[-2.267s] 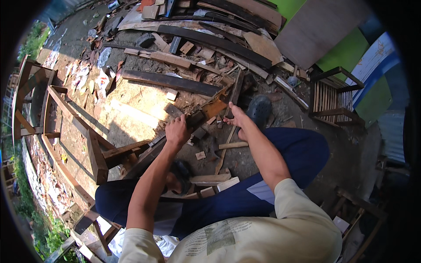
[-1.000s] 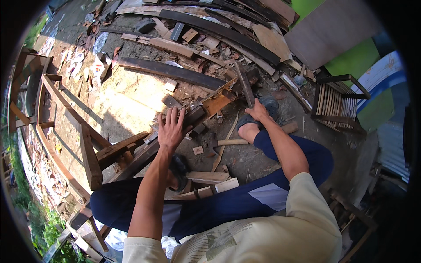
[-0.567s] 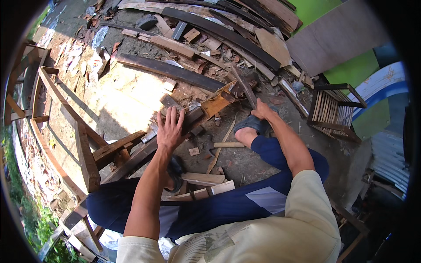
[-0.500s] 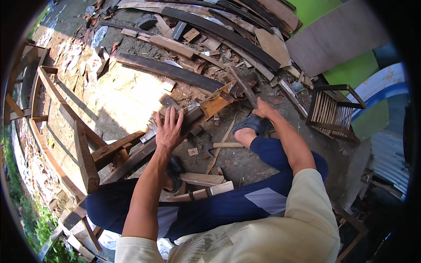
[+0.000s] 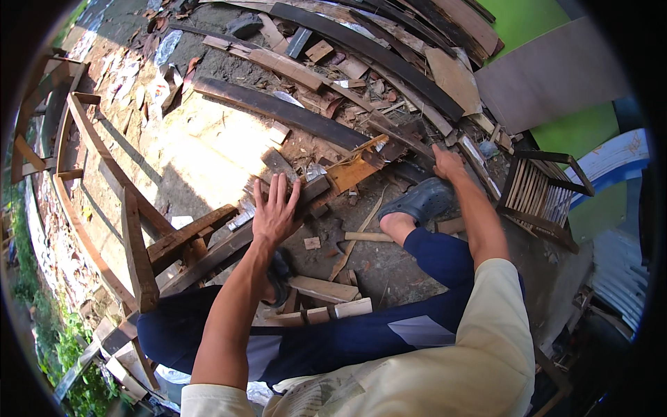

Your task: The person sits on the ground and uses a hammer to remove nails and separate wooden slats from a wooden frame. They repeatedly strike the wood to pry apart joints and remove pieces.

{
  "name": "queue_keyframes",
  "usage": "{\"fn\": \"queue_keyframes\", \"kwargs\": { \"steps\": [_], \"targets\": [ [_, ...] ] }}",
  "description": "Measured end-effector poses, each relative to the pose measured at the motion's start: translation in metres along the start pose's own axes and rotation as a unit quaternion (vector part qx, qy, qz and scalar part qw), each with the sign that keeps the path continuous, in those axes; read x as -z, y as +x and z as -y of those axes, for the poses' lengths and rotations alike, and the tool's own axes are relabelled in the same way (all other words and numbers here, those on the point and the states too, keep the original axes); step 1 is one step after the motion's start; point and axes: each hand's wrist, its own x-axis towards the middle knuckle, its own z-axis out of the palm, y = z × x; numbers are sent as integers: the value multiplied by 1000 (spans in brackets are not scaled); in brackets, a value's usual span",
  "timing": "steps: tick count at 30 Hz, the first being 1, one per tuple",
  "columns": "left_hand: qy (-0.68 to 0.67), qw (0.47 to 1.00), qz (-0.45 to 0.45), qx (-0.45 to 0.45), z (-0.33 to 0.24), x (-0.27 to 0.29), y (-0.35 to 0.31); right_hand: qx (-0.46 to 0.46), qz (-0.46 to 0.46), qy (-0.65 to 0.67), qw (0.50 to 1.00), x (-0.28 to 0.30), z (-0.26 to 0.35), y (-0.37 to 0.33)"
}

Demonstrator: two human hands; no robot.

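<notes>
My left hand (image 5: 276, 212) lies with fingers spread on a dark wooden beam (image 5: 208, 258) that runs slantwise in front of me. At the beam's far end is a splintered orange-brown piece of wood (image 5: 353, 171). My right hand (image 5: 449, 165) is closed around the near end of a long, narrow brown bar (image 5: 403, 137). The bar points away to the upper left, past the splintered wood; whether it is a wooden stick or a blade I cannot tell. My right foot in a dark clog (image 5: 418, 200) is just below that hand.
A wooden frame (image 5: 104, 156) stands at the left, its legs near my left knee. Planks (image 5: 368, 48) and scraps are heaped at the far side. A small slatted rack (image 5: 538, 194) stands at the right. Wood offcuts (image 5: 325, 288) lie between my legs.
My right hand has moved up and to the right with the bar, which has swung to a flatter slant. My left hand keeps its place on the beam. The view has shifted slightly.
</notes>
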Motion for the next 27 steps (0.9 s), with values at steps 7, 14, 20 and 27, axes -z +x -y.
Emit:
{"fn": "queue_keyframes", "kwargs": {
  "steps": [7, 14, 20, 27],
  "targets": [
    [16, 1000, -4, 1, 0, 2, -3, -3, -4, 88, 996, 2, 31, -36],
    [0, 1000, 3, -6, -1, 2, -2, -94, 4, 265, 960, -19, 99, -58],
    [-5, 1000, 10, -18, 1, 3, 0, -191, 10, 477, 858, -14, 150, -69],
    [29, 999, -17, -28, 5, -9, -2, -208, -17, 488, 847, -9, 164, -70]
  ]
}}
